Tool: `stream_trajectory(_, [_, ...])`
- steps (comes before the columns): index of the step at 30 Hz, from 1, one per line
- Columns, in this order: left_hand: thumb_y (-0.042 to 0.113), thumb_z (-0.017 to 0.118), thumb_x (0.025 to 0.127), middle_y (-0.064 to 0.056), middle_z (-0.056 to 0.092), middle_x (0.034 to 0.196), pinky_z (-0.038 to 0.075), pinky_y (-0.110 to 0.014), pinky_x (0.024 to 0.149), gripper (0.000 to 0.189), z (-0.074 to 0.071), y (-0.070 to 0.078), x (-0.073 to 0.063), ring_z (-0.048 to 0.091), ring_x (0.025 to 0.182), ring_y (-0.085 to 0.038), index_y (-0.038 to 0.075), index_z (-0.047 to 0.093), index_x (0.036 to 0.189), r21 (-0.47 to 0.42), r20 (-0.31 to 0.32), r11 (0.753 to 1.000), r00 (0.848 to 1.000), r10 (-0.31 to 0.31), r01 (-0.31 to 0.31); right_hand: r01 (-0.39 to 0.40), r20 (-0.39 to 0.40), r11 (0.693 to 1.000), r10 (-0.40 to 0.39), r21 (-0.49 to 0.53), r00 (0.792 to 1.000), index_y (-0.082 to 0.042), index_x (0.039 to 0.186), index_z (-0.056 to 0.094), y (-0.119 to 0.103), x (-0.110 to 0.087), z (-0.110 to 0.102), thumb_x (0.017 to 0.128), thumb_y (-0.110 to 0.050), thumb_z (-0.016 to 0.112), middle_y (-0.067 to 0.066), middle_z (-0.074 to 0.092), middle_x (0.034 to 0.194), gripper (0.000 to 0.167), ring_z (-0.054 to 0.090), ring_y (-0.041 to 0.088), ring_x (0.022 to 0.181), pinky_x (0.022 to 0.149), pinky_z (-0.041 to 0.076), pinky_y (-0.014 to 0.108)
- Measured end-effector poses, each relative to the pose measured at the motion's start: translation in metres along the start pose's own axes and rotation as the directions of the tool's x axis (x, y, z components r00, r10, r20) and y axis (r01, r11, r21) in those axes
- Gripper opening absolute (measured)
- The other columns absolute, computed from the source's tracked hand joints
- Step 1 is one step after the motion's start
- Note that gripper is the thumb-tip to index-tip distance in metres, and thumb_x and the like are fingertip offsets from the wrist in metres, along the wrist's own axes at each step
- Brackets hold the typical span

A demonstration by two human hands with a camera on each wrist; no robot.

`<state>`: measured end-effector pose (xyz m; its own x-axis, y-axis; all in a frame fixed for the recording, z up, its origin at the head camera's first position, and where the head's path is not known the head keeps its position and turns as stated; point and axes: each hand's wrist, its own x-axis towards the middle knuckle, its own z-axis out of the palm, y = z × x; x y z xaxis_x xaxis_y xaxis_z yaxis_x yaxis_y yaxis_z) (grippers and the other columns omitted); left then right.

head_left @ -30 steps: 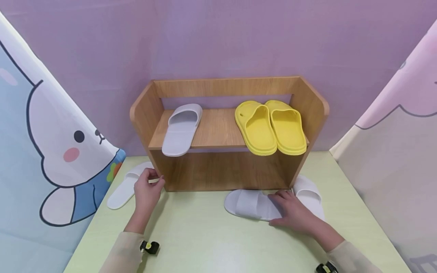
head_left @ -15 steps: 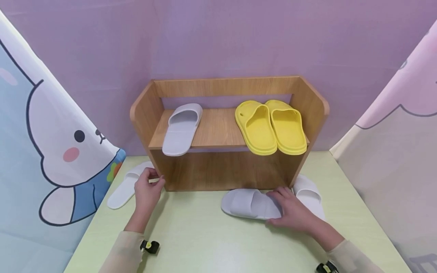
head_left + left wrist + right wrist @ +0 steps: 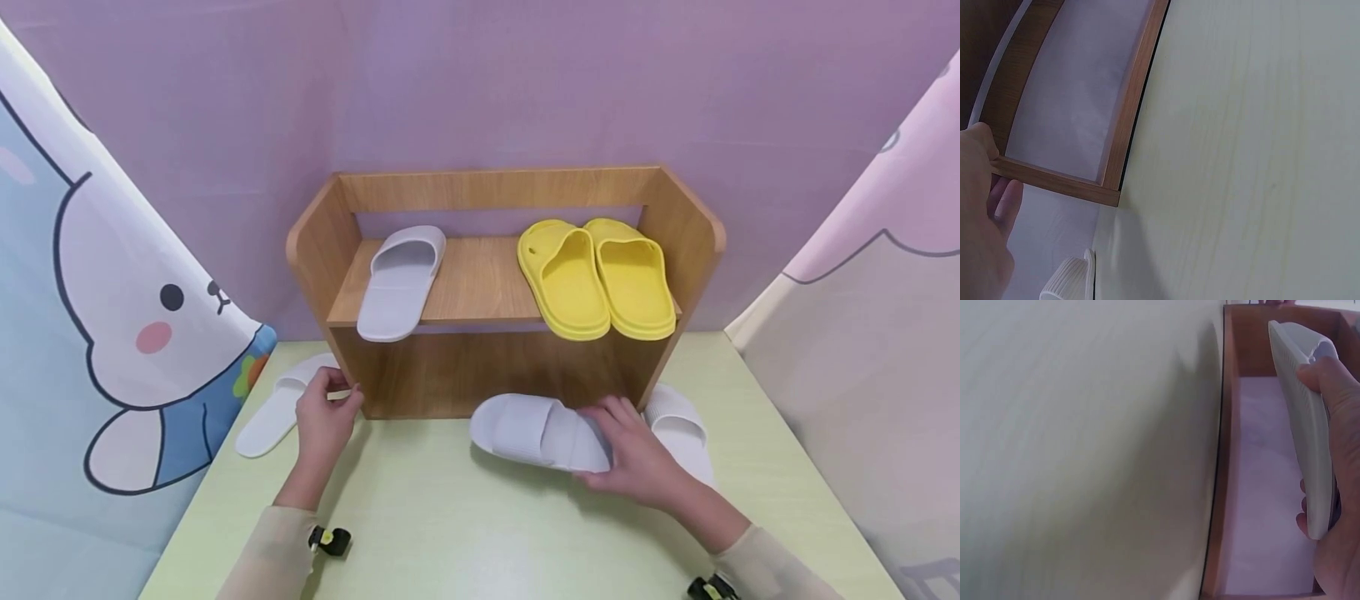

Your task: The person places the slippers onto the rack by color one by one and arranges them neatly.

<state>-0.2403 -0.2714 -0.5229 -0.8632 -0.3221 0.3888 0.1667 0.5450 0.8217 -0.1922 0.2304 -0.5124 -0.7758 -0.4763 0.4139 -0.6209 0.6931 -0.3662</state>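
My right hand (image 3: 632,457) grips a light grey slipper (image 3: 517,429) by its heel end, thumb on one side and fingers on the other. The slipper lies crosswise, its toe pointing left, in front of the wooden shoe rack (image 3: 495,190). In the right wrist view the slipper (image 3: 1310,444) is raised off the table, its sole facing the camera. My left hand (image 3: 326,417) pinches the front edge of the rack's left side panel; in the left wrist view thumb and fingers straddle that panel (image 3: 1054,181).
One grey slipper (image 3: 397,287) sits on the upper shelf at left, and two yellow slippers (image 3: 567,287) at right. A white slipper (image 3: 277,412) lies on the table left of the rack. Another white slipper (image 3: 681,433) is at the right, behind my right hand. A purple cloth (image 3: 495,83) hangs behind.
My right hand has lifted the grey slipper off the table and moved it slightly left and towards the rack. The left hand has stayed at the side panel.
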Motion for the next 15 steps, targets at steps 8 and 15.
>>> stream_trajectory(8, [0.003,0.081,0.095,-0.013,0.074,0.11,0.055,-0.008,0.075,0.024,0.002,-0.002,0.0,0.075,0.106,-0.032,0.005,0.065,0.113,-0.002,0.01,1.0,1.0,-0.008,0.008,-0.005,-0.016,1.0,0.005,0.017,1.0,-0.009,0.14,0.068,-0.021,0.009,-0.009,0.061,-0.041,0.105,-0.003,0.06,0.124,0.093,0.049,0.016,0.113,0.087,0.051,0.04])
stream_trajectory(15, [0.003,0.081,0.095,-0.013,0.074,0.108,0.055,-0.007,0.075,0.023,0.002,-0.002,0.001,0.076,0.104,-0.032,0.005,0.065,0.112,0.005,0.003,1.0,1.0,0.001,-0.001,0.022,-0.049,0.999,-0.02,0.045,0.999,-0.011,0.141,0.067,-0.039,0.016,-0.018,0.062,-0.04,0.105,-0.003,0.06,0.126,0.092,0.048,0.015,0.115,0.084,0.052,0.039])
